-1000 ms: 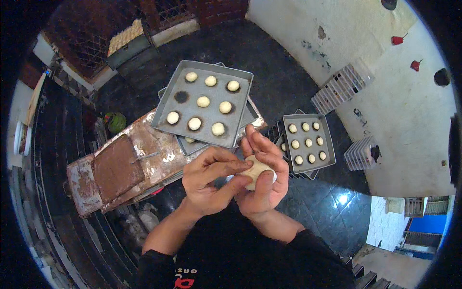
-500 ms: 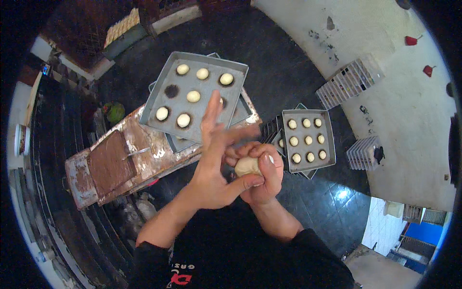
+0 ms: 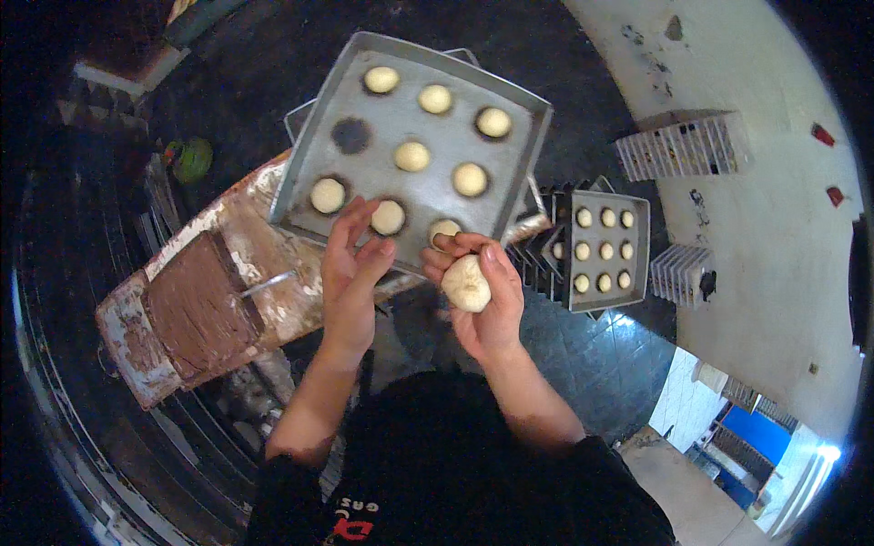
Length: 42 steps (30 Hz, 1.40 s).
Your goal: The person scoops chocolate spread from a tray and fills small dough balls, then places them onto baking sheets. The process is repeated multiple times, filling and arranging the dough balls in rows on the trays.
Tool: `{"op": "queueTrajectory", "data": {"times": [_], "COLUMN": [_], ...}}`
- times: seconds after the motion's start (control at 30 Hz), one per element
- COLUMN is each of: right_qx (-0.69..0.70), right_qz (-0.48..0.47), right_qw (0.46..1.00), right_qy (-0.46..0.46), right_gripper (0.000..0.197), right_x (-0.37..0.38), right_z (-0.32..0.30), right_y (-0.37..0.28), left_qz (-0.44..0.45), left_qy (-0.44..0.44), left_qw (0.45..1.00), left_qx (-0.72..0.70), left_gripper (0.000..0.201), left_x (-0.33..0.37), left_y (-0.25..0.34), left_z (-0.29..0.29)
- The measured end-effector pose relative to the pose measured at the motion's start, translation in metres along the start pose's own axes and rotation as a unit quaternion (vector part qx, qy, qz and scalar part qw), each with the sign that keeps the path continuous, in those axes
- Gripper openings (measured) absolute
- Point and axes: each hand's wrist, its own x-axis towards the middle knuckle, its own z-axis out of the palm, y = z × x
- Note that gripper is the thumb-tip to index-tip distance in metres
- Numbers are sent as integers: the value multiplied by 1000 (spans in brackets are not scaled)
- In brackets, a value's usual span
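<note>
A pale dough ball (image 3: 466,284) with a creased, gathered face rests in my right hand (image 3: 496,305), the fingers curled around its far side. My left hand (image 3: 350,282) is apart from it, to the left, with thumb and fingers spread and nothing in them. Beyond both hands lies a square metal baking tray (image 3: 405,182) bearing several pale dough balls (image 3: 412,156), each on a dark greased spot. One dark spot (image 3: 350,136) at the tray's left shows no ball on it. My left fingertips overlap the tray's near edge in view; I cannot tell whether they touch it.
Left of the tray, a brown paste slab (image 3: 202,296) covers part of a worn, smeared table (image 3: 246,205), with a metal spatula (image 3: 269,285) on it. Stacked trays (image 3: 644,246) of dough balls stand at right. White slatted racks (image 3: 683,146) line the wall.
My left hand has drawn away from the dough ball to the left and opened. My right hand keeps hold of the ball. The view has shifted, bringing the large tray nearer.
</note>
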Motion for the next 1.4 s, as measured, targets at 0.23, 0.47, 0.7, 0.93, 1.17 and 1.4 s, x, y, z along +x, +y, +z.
{"op": "queueTrajectory", "data": {"times": [0.23, 0.47, 0.7, 0.93, 1.17, 1.4], "right_qx": [-513, -804, -605, -737, -828, -614], "right_qz": [-61, -340, -176, -296, -324, -177], "right_qw": [856, 459, 771, 581, 445, 769], "right_qy": [19, -167, -92, -177, -107, -23], "right_gripper": [29, 50, 57, 52, 48, 40], "right_x": [160, 288, 296, 292, 297, 288], "right_z": [14, 25, 31, 28, 29, 60], "right_y": [99, 155, 107, 125, 165, 95], "left_qz": [120, 142, 103, 32, 73, 97], "left_qy": [43, -19, -49, 12, 32, 14], "left_qw": [925, 901, 930, 994, 991, 994], "left_qx": [358, 410, 349, 109, 110, 37], "left_gripper": [40, 33, 32, 54, 64, 53], "left_x": [71, 90, 100, 168, 204, 155], "left_y": [-49, -56, -40, -42, -62, -42], "left_z": [-113, -138, -139, -111, -91, -122]}}
